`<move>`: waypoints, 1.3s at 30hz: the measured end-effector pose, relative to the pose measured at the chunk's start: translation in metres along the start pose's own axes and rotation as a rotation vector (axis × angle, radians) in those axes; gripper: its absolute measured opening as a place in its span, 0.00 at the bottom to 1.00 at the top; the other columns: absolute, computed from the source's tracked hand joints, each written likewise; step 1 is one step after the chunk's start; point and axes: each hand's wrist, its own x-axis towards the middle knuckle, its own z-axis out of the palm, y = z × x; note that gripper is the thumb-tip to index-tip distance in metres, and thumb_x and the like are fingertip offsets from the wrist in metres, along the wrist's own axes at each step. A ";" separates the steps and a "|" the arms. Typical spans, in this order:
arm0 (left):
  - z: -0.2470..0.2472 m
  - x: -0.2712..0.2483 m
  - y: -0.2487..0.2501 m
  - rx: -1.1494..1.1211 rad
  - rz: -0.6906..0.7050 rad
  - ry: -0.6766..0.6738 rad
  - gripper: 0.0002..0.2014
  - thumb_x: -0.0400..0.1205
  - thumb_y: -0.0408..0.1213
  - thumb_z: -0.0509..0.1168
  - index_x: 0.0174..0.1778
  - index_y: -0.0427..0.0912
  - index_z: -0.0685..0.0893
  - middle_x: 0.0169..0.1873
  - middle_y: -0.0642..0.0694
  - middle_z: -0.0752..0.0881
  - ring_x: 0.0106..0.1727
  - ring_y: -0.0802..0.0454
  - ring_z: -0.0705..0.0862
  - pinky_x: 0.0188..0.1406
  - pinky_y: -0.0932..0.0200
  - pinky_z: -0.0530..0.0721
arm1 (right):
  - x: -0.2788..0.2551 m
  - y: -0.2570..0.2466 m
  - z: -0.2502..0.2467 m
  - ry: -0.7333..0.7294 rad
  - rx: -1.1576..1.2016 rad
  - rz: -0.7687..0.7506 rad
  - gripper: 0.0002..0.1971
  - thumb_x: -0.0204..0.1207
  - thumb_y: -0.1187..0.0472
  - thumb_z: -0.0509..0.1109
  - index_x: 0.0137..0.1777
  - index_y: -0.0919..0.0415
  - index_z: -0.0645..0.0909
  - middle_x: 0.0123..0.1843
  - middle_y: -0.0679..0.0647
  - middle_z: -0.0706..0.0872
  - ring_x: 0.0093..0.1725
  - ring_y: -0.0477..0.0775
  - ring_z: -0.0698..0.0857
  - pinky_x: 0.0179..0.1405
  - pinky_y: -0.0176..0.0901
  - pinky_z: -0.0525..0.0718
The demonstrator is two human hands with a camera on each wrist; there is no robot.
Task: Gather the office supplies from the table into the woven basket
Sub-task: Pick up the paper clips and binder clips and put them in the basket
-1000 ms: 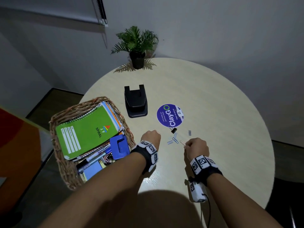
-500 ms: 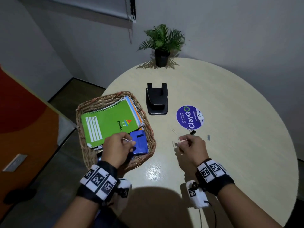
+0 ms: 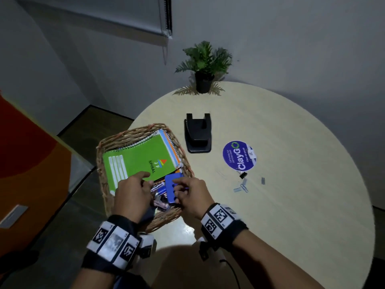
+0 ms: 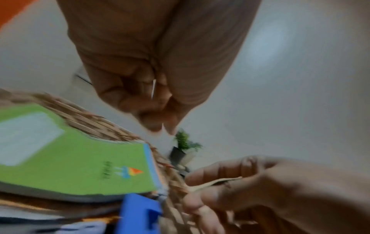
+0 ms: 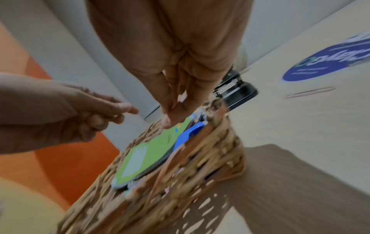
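The woven basket [image 3: 133, 130] stands at the table's left edge, holding a green spiral notebook [image 3: 141, 161], a blue hole punch [image 3: 171, 183] and other supplies. Both hands hover over its near end. My left hand [image 3: 143, 182] has curled fingers; in the left wrist view a thin silvery clip [image 4: 153, 88] shows between them. My right hand [image 3: 177, 189] is above the blue punch and pinches a thin tan band [image 4: 216, 182]. Loose on the table lie a black binder clip [image 3: 242, 175], small clips [image 3: 241, 187] and a grey staple strip [image 3: 263, 180].
A black hole punch [image 3: 198, 136] sits just right of the basket, with a round purple ClayGo sticker [image 3: 239, 155] beyond it. A faint rubber band [image 3: 221, 174] lies near the sticker. A potted plant [image 3: 205, 65] stands at the table's far edge.
My left hand went from the small clips to the basket first; my right hand then followed from the table to above the blue punch. The head view swung left.
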 end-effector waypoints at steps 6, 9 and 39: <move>0.045 -0.022 0.083 0.027 0.340 -0.141 0.15 0.80 0.43 0.67 0.61 0.45 0.84 0.54 0.44 0.85 0.55 0.43 0.83 0.56 0.52 0.80 | 0.004 0.036 -0.107 0.565 -0.049 0.105 0.10 0.76 0.72 0.63 0.50 0.64 0.85 0.39 0.60 0.86 0.28 0.47 0.82 0.23 0.22 0.77; 0.089 -0.013 0.123 0.210 0.464 -0.317 0.14 0.82 0.38 0.63 0.63 0.40 0.82 0.61 0.42 0.81 0.61 0.42 0.81 0.59 0.48 0.81 | 0.020 0.075 -0.158 0.529 -0.537 0.198 0.13 0.75 0.67 0.67 0.57 0.63 0.86 0.60 0.61 0.87 0.54 0.61 0.85 0.49 0.39 0.81; 0.141 -0.046 0.116 0.638 0.448 -0.666 0.15 0.80 0.26 0.62 0.63 0.34 0.80 0.62 0.36 0.81 0.64 0.37 0.81 0.59 0.47 0.81 | -0.018 0.129 -0.168 0.500 -0.479 0.283 0.08 0.65 0.71 0.71 0.29 0.60 0.86 0.33 0.60 0.91 0.40 0.64 0.89 0.44 0.43 0.84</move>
